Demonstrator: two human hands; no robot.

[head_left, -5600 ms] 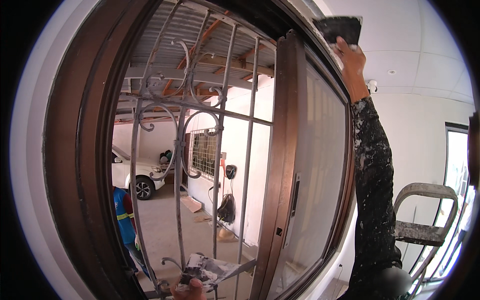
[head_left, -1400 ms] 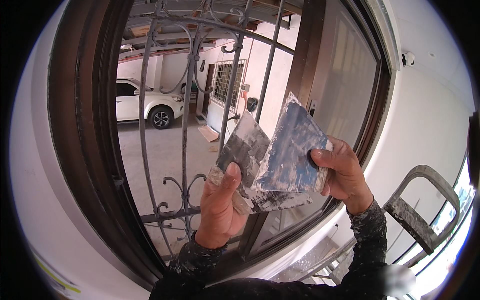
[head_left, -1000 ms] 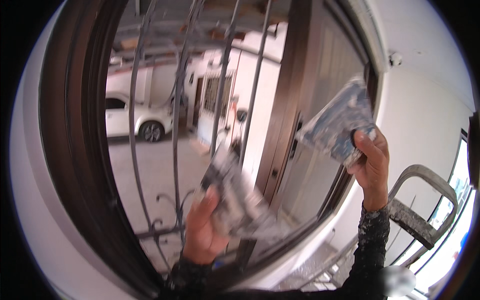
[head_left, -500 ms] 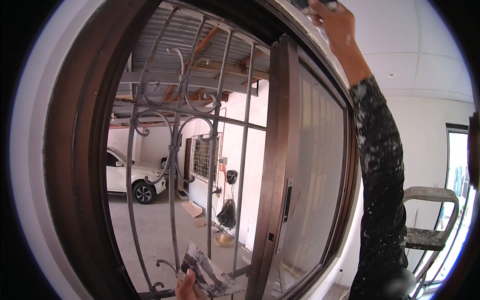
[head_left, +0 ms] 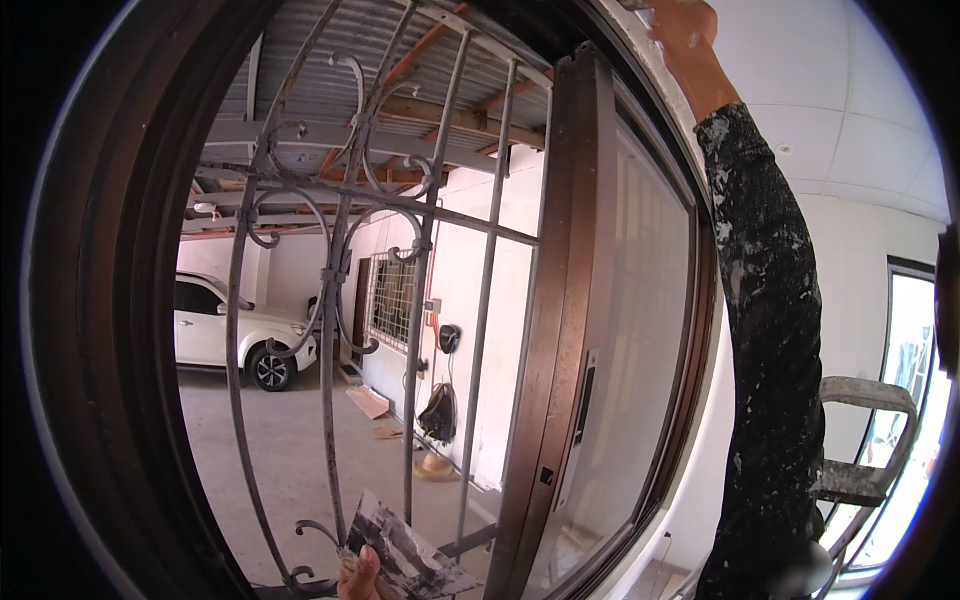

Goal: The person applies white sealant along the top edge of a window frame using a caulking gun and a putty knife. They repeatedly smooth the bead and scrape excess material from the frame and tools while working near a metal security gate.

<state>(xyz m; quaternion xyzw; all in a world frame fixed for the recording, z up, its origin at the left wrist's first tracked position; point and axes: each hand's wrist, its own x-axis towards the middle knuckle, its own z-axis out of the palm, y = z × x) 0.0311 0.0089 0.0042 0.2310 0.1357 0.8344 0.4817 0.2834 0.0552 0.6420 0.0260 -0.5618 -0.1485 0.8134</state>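
Observation:
Low in the view, my left hand (head_left: pixel 360 575) grips a flat, thin plate (head_left: pixel 432 568) smeared with white and dark grey filler, thumb on its face. The plate is tilted in front of the window's metal grille (head_left: pixel 335 270). My right arm, in a black sleeve spattered with white, reaches up to the top of the dark brown window frame (head_left: pixel 575 200). There my right hand (head_left: pixel 685 35) is closed at the wall edge beside the frame. The picture's upper rim cuts off most of what it holds.
A sliding glass panel (head_left: pixel 640 300) fills the window's right side. Right of my arm stands a paint-marked stepladder (head_left: pixel 865 482) near a bright doorway (head_left: pixel 905 330). Beyond the grille are a white car (head_left: pixel 240 325), a hat (head_left: pixel 435 467) on the floor and a dark bag (head_left: pixel 437 415) against the wall.
My right hand has shifted slightly along the upper frame edge, and the dark thing in its fingers has mostly left the picture. The view has turned a little; my left hand still holds the plate.

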